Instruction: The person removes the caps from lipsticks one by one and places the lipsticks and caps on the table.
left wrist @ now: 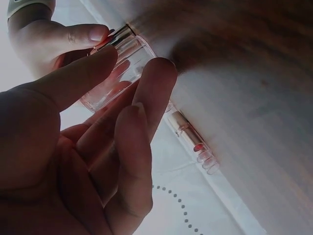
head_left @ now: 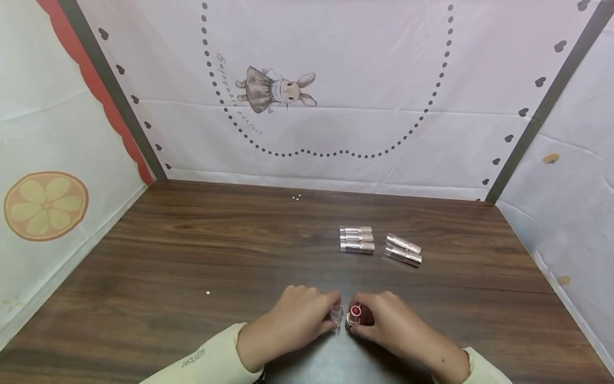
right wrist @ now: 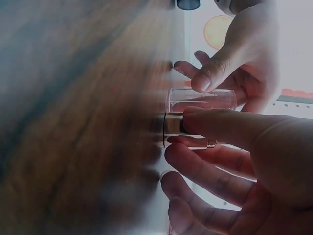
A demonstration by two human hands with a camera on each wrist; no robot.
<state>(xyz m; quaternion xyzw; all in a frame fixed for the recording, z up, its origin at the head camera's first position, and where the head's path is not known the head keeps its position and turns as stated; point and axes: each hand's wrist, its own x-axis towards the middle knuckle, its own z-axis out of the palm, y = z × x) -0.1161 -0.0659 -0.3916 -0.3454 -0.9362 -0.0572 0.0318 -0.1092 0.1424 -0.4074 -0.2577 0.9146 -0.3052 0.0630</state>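
Near the front of the table, my left hand pinches a clear lipstick cap between thumb and fingers. Just to its right, my right hand grips an uncapped lipstick, its red tip facing up and its shiny metallic base low at the tabletop. Cap and lipstick stand upright side by side. From the right wrist view, the cap is seen right behind the lipstick base. Part of the lipstick is hidden by the right thumb and fingers.
Beyond the hands lie three capped lipsticks in a row, with two more capped lipsticks slanted to their right. Small white bits are at the back of the wooden table. Printed cloth walls enclose it.
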